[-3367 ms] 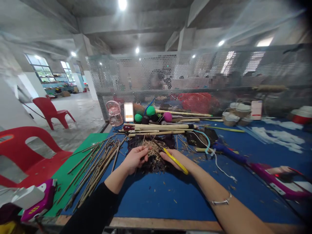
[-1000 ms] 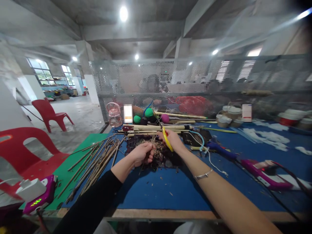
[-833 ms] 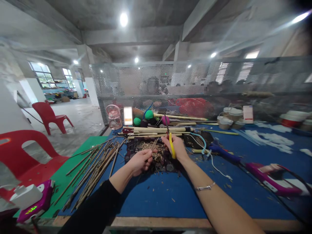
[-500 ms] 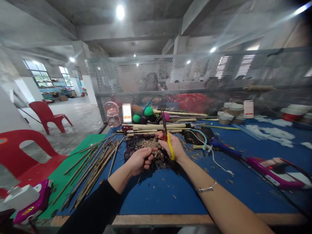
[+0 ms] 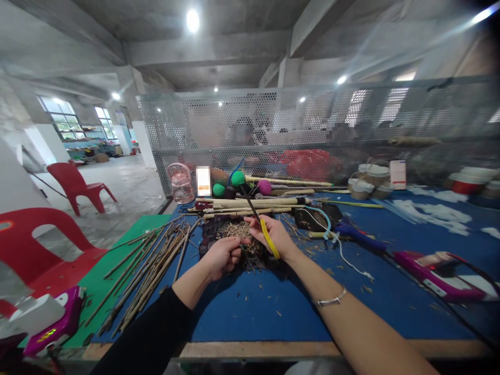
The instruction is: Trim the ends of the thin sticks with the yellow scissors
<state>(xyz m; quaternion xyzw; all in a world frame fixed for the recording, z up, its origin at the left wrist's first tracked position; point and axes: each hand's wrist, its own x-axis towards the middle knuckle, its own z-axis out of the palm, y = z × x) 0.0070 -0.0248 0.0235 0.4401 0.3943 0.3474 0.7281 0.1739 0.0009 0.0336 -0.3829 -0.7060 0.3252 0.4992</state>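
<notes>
My left hand is closed in a pinch on thin twig pieces over a dark pile of cut twig scraps on the blue table mat. My right hand grips yellow-handled scissors, whose dark blades point up and to the left, away from me. Both hands meet over the pile. A black sleeve covers my left arm, and a silver bracelet sits on my right wrist.
A bundle of long thin sticks lies left on a green mat. Bamboo rods and coloured balls lie behind the pile. Purple glue guns with cords lie right, another device lower left. Red chairs stand left; a mesh fence backs the table.
My right hand has swung the scissors from upright to leaning left and lowered them towards my left hand. The left hand stays pinched on twigs over the pile.
</notes>
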